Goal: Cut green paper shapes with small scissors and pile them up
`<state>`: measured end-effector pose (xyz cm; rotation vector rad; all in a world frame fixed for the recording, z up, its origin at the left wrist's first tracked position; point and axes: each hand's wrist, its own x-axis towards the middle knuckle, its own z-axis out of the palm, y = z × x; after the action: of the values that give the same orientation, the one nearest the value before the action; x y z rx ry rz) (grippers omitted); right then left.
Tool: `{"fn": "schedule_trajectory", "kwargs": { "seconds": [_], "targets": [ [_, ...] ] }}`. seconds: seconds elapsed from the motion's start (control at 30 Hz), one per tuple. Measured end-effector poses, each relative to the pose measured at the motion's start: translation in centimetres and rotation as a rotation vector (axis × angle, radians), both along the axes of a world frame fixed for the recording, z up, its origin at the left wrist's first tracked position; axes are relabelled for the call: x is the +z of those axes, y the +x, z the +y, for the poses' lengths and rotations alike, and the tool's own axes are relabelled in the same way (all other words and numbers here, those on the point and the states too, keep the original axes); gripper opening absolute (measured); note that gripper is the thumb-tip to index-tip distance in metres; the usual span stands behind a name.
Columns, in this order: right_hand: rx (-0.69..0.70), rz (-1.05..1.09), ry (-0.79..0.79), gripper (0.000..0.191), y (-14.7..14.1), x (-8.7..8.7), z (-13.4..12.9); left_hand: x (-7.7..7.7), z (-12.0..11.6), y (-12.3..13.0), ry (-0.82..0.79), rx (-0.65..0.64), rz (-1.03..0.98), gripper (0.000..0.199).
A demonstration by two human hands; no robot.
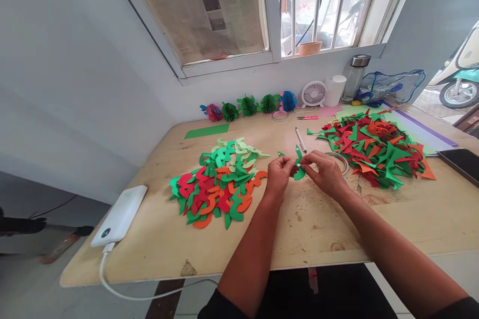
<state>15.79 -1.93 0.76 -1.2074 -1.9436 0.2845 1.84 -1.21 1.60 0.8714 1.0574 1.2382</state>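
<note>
Both my hands meet over the middle of the wooden table. My left hand (280,174) pinches the left side of a small green paper cutout (299,174). The fingers of my right hand (325,172) are closed on its right side. A narrow green strip of the paper sticks up between the fingertips. Just beyond my hands lies a white pen (301,139). Part of a roll of tape (339,161) shows behind my right hand. To the left spreads a pile of curved paper cutouts (217,184) in green, red and orange.
A heap of red, green and orange paper scraps (381,147) lies at right, near a black phone (462,163). A white power bank (119,215) with a cable sits at the left edge. Folded paper figures (248,105), a small fan (313,94) and a glass bottle (354,79) line the wall.
</note>
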Motion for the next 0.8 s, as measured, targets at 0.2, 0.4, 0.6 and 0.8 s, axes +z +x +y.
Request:
{"fn": "schedule_trajectory", "kwargs": {
  "seconds": [0.2,0.4,0.6,0.8],
  "targets": [
    [-0.013,-0.014,0.006,0.009,-0.01,0.02,-0.04,-0.02,0.08,-0.01,-0.014,-0.006,-0.013,0.024],
    [-0.013,-0.003,0.007,0.009,0.00,0.05,-0.06,-0.10,0.11,-0.12,-0.019,-0.019,0.005,0.021],
    [-0.020,-0.013,-0.001,0.008,0.01,0.03,-0.05,-0.02,-0.05,-0.21,0.006,-0.023,-0.009,0.018],
    [-0.025,0.013,-0.036,0.008,-0.07,0.16,-0.15,-0.23,0.05,-0.14,0.034,0.001,0.003,0.015]
  ]
}}
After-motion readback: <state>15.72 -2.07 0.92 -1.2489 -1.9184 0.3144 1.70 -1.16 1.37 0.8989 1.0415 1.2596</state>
